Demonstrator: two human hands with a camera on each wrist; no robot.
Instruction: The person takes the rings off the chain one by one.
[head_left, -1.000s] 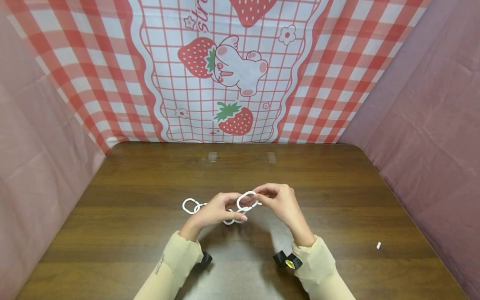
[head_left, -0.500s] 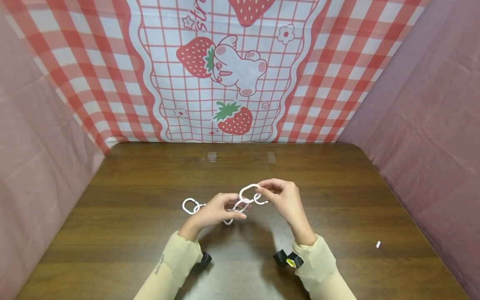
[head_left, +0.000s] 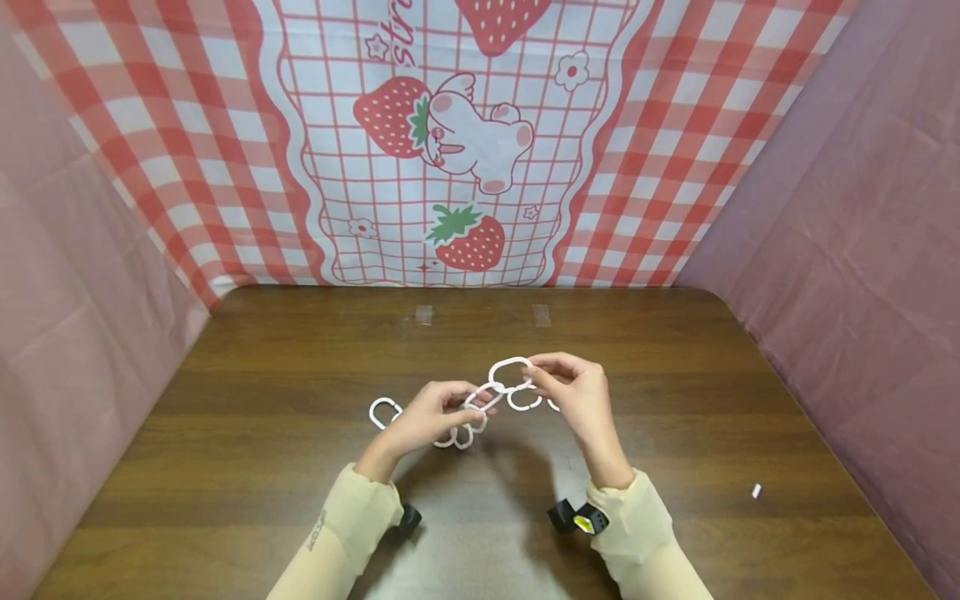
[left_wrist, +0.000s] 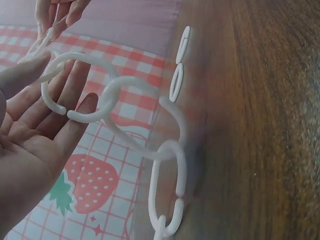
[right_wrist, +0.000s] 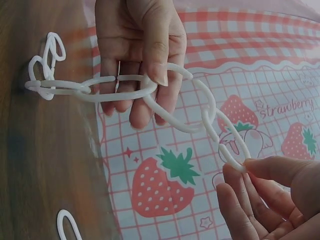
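Observation:
Between my hands runs a chain of white plastic oval links (head_left: 484, 397), each link with a small gap. My right hand (head_left: 576, 400) pinches an end link (right_wrist: 234, 142) between thumb and fingertips. My left hand (head_left: 420, 421) holds the chain loosely, its thumb over one link (left_wrist: 80, 57) and its fingers behind. Several links hang below the left palm, and the chain's far-left link (head_left: 385, 412) lies past that hand. More white links (head_left: 524, 401) lie on the table beside the right hand, partly hidden by it.
A small white piece (head_left: 757, 491) lies on the brown table (head_left: 675, 433) at the right. Two patches of clear tape (head_left: 542, 315) are near the back edge. A strawberry-print cloth (head_left: 472, 242) hangs behind, with pink cloth at both sides.
My right hand has moved up and to the right with its link, drawing more chain out of the left hand. The far-left link has shifted slightly right. Links beside the right hand are now more visible.

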